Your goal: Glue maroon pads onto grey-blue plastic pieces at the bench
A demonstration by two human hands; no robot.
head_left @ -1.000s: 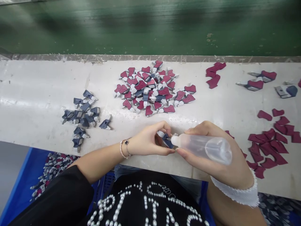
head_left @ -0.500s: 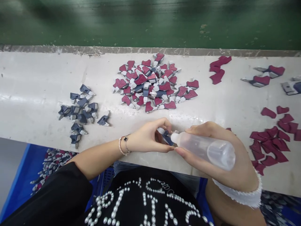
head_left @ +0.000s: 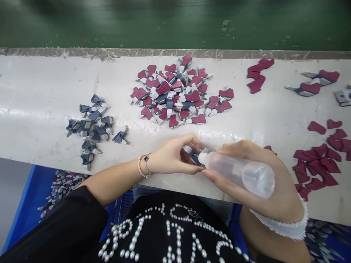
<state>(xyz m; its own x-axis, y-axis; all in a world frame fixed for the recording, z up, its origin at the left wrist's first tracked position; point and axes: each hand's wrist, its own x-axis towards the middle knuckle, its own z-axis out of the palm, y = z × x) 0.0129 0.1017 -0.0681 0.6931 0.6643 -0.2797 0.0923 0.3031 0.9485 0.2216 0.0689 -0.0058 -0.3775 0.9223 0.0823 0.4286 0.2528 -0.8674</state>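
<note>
Near the front edge of the white table, my left hand (head_left: 175, 155) pinches a small dark blue and white plastic part (head_left: 194, 155) between thumb and fingers. My right hand (head_left: 255, 175) is wrapped round a translucent squeeze bottle (head_left: 233, 170), tilted on its side with little clear liquid visible. The bottle's white nozzle (head_left: 203, 157) meets the blue part; I cannot tell whether anything is flowing out. Beyond my hands lies a heap of blue and white parts with maroon pieces on them (head_left: 171, 91). To the left is a cluster of blue parts without maroon pieces (head_left: 91, 124).
Loose maroon pieces (head_left: 315, 164) lie to the right, with a few more maroon pieces (head_left: 256, 76) farther back. Two maroon-topped parts (head_left: 309, 88) rest at the far right. A blue bin (head_left: 20, 212) full of parts stands below the table's left edge. Behind runs a green surface (head_left: 175, 25).
The view has shifted slightly, so the table items sit a little higher. Both hands keep their hold, with the nozzle still at the blue part.
</note>
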